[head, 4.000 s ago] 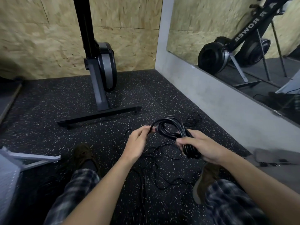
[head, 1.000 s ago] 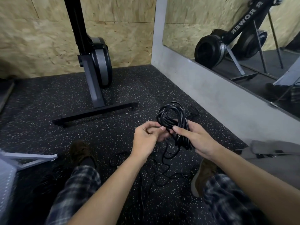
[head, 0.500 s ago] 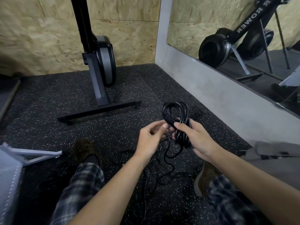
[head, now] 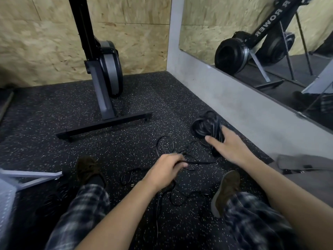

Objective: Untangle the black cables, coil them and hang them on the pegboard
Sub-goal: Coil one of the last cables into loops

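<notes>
A coiled bundle of thick black cable (head: 203, 126) lies on the speckled floor near the grey wall base. My right hand (head: 232, 148) is spread over its near end with fingers straight, touching it; the hand is motion-blurred. A tangle of thin black cable (head: 189, 154) sprawls on the floor between my legs. My left hand (head: 167, 168) is low over this tangle, fingers curled round a thin strand. A white perforated panel (head: 5, 204), possibly the pegboard, shows at the lower left edge.
A rowing machine (head: 106, 69) stands upright on its base bar (head: 104, 125) ahead. A mirror (head: 261, 42) sits above the grey wall base (head: 234, 98) at right. My shoes (head: 86, 168) flank the cables. A grey flat item (head: 306, 163) lies at right.
The coiled bundle went from held up in front of me to lying on the floor at right. My right hand opened over it. My left hand dropped to the thin tangle.
</notes>
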`<state>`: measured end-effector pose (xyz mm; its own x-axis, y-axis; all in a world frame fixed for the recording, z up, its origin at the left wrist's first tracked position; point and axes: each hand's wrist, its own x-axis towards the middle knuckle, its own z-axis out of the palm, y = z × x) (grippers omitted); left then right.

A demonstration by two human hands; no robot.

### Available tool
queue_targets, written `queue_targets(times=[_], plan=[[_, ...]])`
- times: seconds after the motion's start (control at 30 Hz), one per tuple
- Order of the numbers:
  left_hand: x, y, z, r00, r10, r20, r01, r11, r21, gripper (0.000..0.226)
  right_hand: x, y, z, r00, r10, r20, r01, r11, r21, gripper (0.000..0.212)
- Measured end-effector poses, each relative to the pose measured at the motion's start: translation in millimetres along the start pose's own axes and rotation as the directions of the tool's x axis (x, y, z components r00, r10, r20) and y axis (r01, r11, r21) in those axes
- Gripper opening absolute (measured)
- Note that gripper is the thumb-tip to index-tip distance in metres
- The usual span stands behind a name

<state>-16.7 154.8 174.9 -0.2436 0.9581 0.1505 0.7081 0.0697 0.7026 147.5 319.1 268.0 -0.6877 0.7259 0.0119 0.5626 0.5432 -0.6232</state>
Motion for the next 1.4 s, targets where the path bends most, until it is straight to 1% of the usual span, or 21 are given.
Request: queue_targets(times=[0.03,0.1,0.17,0.23,0.27,0.37,0.4,0.47,0.57,0.6,0.67,0.73,0.8,0.9,0.97,1.07,1.1,1.23,1.27,1.33,1.4], plan=[[1.7,4.4,-3.0,0.998,0.049,-0.045,-0.048,0.999,0.025,0.019,-0.1,4.6,1.6,0.998,0.009,0.069,-0.003,0.997,-0.082,0.042],[4.0,13.0,-10.2,0.977,0.134,-0.163,-0.129,0.991,0.039,0.016,-1.7,7.3,7.1,0.98,0.014,0.201,0.02,0.986,-0.165,0.044],[5.3,15.3,-16.8,0.946,0.152,-0.285,-0.163,0.986,-0.016,0.014,-6.4,4.1,12.9,0.957,0.018,0.29,0.031,0.986,-0.163,0.047],[4.6,13.4,-19.4,0.922,0.135,-0.363,-0.167,0.984,-0.059,0.018,-12.1,-0.7,18.2,0.939,0.036,0.342,0.016,0.989,-0.146,0.049],[4.3,12.1,-18.4,0.912,0.137,-0.388,-0.172,0.983,-0.057,0.02,-14.4,-1.0,21.1,0.931,0.048,0.363,0.008,0.988,-0.151,0.051],[3.7,15.1,-12.2,0.895,0.154,-0.419,-0.182,0.983,-0.028,0.018,-23.0,-3.8,27.6,0.904,0.068,0.422,0.009,0.984,-0.178,0.071],[3.8,16.7,-11.0,0.889,0.159,-0.429,-0.186,0.982,-0.022,0.018,-24.5,-3.6,29.5,0.9,0.064,0.43,0.03,0.978,-0.207,0.072],[4.1,18.3,-10.1,0.877,0.187,-0.443,-0.202,0.979,0.014,0.022,-25.7,-1.9,30.9,0.899,0.034,0.437,0.083,0.966,-0.246,0.061],[4.8,17.2,-12.2,0.864,0.279,-0.419,-0.24,0.96,0.145,0.03,-25.7,-2.5,25.8,0.883,-0.018,0.469,0.099,0.984,-0.148,0.032],[4.7,16.5,-13.3,0.872,0.287,-0.397,-0.233,0.956,0.178,0.034,-25.5,-2.4,24.0,0.875,-0.03,0.483,0.098,0.989,-0.115,0.025],[4.4,14.6,-16.2,0.909,0.233,-0.345,-0.183,0.968,0.171,0.038,-24.2,-0.8,19.5,0.866,-0.056,0.497,0.105,0.992,-0.072,0.017],[4.1,11.6,-20.9,0.945,0.141,-0.294,-0.113,0.987,0.11,0.037,-23.1,2.5,12.6,0.861,-0.067,0.505,0.09,0.996,-0.021,0.016],[3.5,9.8,-26.6,0.969,0.066,-0.236,-0.059,0.998,0.036,0.039,-23.4,6.3,4.7,0.852,-0.088,0.516,0.064,0.996,0.064,0.022],[1.6,4.6,-30.0,0.99,0.021,-0.14,-0.021,1.0,0.006,0.055,-26.7,6.6,-8.3,0.846,-0.143,0.514,0.049,0.98,0.192,0.018],[0.9,-0.3,-28.9,0.993,0.01,-0.12,-0.01,1.0,0.002,0.051,-27.3,7.7,-15.0,0.853,-0.153,0.499,0.025,0.967,0.254,0.019],[2.4,-3.9,-28.6,0.988,0.055,-0.141,-0.046,0.997,0.063,0.023,-27.0,10.6,-22.0,0.882,-0.145,0.449,-0.006,0.948,0.317,0.023],[3.1,-5.4,-28.3,0.984,0.077,-0.157,-0.066,0.995,0.077,0.018,-26.4,11.7,-22.9,0.892,-0.14,0.43,-0.014,0.942,0.335,0.025],[2.9,-13.9,-26.3,0.934,0.116,-0.339,-0.07,0.987,0.145,0.022,-25.0,14.9,-23.9,0.912,-0.131,0.388,-0.064,0.891,0.45,0.021],[3.3,-15.1,-26.6,0.916,0.097,-0.39,-0.049,0.99,0.133,0.022,-24.2,16.2,-23.6,0.914,-0.125,0.385,-0.085,0.872,0.483,0.022],[2.7,-15.7,-28.3,0.888,0.032,-0.459,0.007,0.997,0.082,0.024,-23.4,18.1,-21.0,0.915,-0.117,0.386,-0.125,0.828,0.546,0.014],[1.3,-11.3,-28.6,0.889,-0.056,-0.454,0.056,0.998,-0.012,0.025,-24.3,16.7,-19.0,0.918,-0.088,0.387,-0.171,0.791,0.587,0.01]])
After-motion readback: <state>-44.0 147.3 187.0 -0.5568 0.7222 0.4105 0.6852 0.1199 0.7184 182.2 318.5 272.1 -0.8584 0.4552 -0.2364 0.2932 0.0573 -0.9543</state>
